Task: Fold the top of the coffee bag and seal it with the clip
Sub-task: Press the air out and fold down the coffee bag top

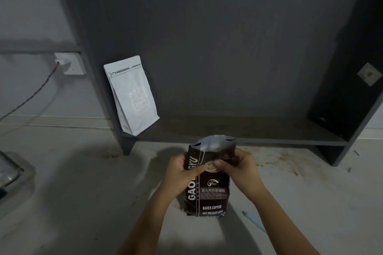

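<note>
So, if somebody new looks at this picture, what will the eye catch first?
First, the dark brown printed coffee bag standing on the pale floor at centre, its silver-lined top open, with the left hand and right hand each keeping a grip on its upper sides. Next, the white flat-bottomed pouch leaning on the low shelf of the dark grey cabinet, up and to the left. No clip is visible.
</note>
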